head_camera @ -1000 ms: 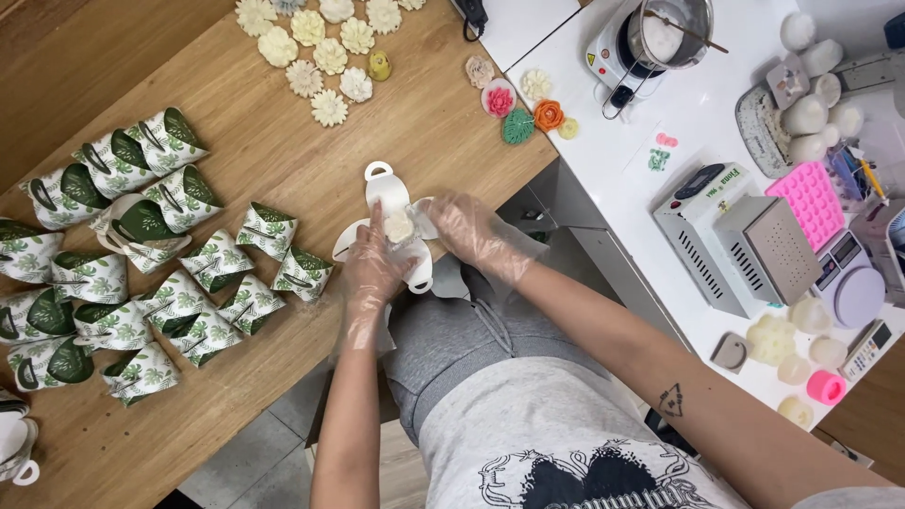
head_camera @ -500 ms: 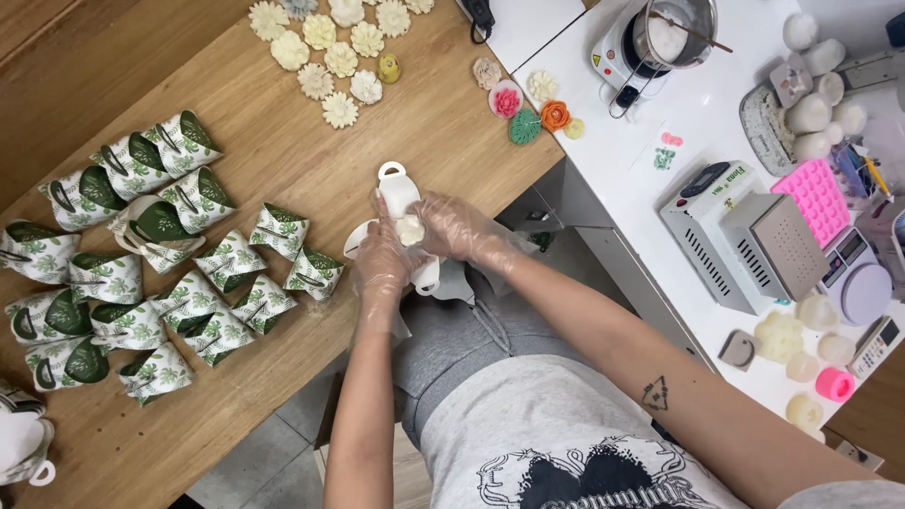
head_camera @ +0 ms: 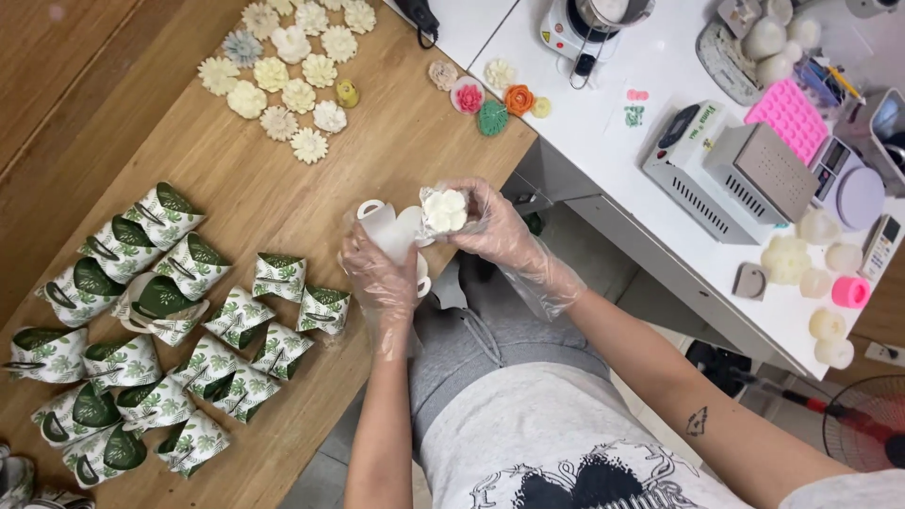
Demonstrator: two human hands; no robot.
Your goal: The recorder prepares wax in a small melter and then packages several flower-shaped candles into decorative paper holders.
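a: at the near edge of the wooden table (head_camera: 283, 198), what's in the hands?

b: a cream flower-shaped piece (head_camera: 445, 209), wrapped in clear film, sits in the right hand (head_camera: 485, 226). the gloved fingers curl round it and pinch it from both sides. it is lifted just above the table edge.

a: and the other hand?

b: the left hand (head_camera: 382, 273), also in a thin plastic glove, closes on a white unfolded box blank (head_camera: 388, 231) with looped handles. the blank touches the flower's wrapping on its right side.

a: any packages about?

b: to the left, a cluster of folded small boxes (head_camera: 160, 311), white with green leaf print, lies in loose rows down to the table's lower left corner. most rest on their sides, touching one another.

a: further up?

b: a group of pale flower shapes (head_camera: 283, 80), cream and white, lies near the far edge, with a small yellow piece (head_camera: 348, 92) beside them. at the table's right corner there are coloured ones: pink (head_camera: 468, 96), green (head_camera: 491, 118) and orange (head_camera: 518, 98).

a: and the surroundings?

b: a white counter (head_camera: 679, 217) stands to the right, set apart from the table by a gap. it carries a grey boxy machine (head_camera: 726, 170), a pink mould tray (head_camera: 790, 115), a round scale (head_camera: 853, 193) and a few pale wax lumps (head_camera: 787, 259). a fan (head_camera: 867, 429) shows on the floor at lower right.
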